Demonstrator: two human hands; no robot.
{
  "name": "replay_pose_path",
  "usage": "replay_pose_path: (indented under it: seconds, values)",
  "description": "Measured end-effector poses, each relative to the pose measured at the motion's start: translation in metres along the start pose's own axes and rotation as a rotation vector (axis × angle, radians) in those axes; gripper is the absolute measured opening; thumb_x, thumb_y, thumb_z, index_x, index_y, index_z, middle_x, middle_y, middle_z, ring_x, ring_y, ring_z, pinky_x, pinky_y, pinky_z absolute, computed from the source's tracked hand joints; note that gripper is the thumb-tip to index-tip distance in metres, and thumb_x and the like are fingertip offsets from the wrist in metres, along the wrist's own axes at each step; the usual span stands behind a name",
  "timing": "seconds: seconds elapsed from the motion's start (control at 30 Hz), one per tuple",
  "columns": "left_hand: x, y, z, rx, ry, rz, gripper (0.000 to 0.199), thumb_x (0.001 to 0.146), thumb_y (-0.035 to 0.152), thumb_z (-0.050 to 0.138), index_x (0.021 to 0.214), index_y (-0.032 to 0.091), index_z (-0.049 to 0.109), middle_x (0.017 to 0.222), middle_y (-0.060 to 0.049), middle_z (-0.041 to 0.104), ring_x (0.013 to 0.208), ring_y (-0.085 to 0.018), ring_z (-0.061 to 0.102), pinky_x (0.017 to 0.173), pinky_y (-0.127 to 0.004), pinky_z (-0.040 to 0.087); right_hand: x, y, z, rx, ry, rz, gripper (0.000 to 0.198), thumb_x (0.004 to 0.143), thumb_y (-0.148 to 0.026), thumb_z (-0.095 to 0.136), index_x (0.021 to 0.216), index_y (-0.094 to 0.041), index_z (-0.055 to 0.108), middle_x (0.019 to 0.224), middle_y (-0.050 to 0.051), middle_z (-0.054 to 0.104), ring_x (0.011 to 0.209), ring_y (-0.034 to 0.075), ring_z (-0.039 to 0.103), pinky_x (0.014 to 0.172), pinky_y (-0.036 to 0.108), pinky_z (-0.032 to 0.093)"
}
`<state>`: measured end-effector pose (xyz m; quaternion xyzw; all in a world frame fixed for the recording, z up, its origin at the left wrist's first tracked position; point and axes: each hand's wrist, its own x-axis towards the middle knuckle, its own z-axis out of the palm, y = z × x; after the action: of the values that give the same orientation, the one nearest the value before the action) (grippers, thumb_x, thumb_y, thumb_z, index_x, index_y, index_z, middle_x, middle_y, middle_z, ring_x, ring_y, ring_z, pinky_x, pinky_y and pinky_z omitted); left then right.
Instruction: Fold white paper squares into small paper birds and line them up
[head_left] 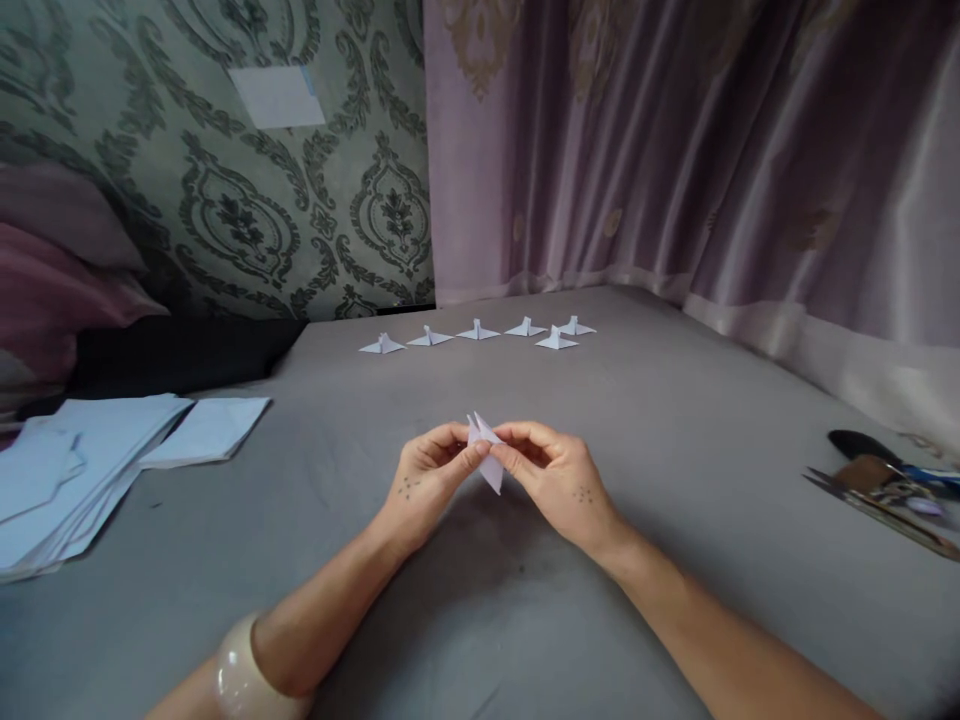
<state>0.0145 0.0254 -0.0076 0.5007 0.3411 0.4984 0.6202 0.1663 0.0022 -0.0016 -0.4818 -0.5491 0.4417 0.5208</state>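
Between both hands, just above the grey cloth surface, is a small folded piece of white paper (493, 474) with two pointed flaps standing up and one point hanging down. My left hand (429, 475) pinches its left side with thumb and fingers. From the right, my right hand (561, 480) pinches the same paper, and the two thumbs nearly meet at its middle. Beyond the hands, a row of several white origami figures (478, 330) with spread wings stands on the cloth. One more such figure (556, 339) sits slightly nearer at the row's right end.
Stacked white paper sheets (112, 440) lie at the left, with a smaller stack of squares (208, 430) beside them. Scissors (874, 505) and other small items lie at the right edge. Purple curtains (600, 150) and a patterned wall (247, 200) bound the back.
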Motion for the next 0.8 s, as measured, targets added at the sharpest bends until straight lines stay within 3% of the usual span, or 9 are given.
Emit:
replay_pose_path:
  seconds: [0.17,0.33,0.6,0.8]
  values:
    - [-0.001,0.002,0.004,-0.045,0.027,-0.054,0.012,0.075,0.028,0.073,0.075,0.016,0.071,0.068,0.001,0.068,0.065,-0.010,0.060,0.066,-0.020,0.046,0.002,0.002,0.001,0.137,0.013,0.134,0.022,0.074,-0.040,0.070,0.083,-0.019,0.069,0.077,0.002,0.067,0.073,0.015,0.061,0.070,0.030,0.049]
    - [-0.003,0.005,0.007,0.068,0.034,-0.065,0.019,0.071,0.032,0.075,0.074,0.014,0.070,0.070,-0.001,0.068,0.066,-0.010,0.058,0.065,-0.021,0.044,0.001,-0.005,-0.002,0.052,-0.024,0.062,0.028,0.074,-0.037,0.072,0.095,-0.021,0.068,0.087,0.003,0.067,0.081,0.016,0.060,0.078,0.032,0.047]
    - [-0.003,0.003,0.008,0.185,0.003,-0.119,0.021,0.073,0.034,0.072,0.074,0.013,0.066,0.067,0.000,0.063,0.061,-0.009,0.052,0.058,-0.020,0.040,0.004,-0.005,-0.006,0.129,0.013,0.052,0.014,0.075,-0.033,0.072,0.070,-0.021,0.067,0.070,-0.003,0.061,0.071,0.012,0.054,0.070,0.026,0.043]
    - [-0.003,0.002,0.009,0.208,0.025,-0.059,0.021,0.073,0.034,0.072,0.072,0.014,0.063,0.062,0.002,0.056,0.058,-0.008,0.046,0.056,-0.021,0.035,0.005,-0.004,-0.008,0.200,0.020,0.078,0.013,0.075,-0.035,0.072,0.078,-0.022,0.068,0.076,-0.002,0.063,0.076,0.012,0.056,0.075,0.026,0.044]
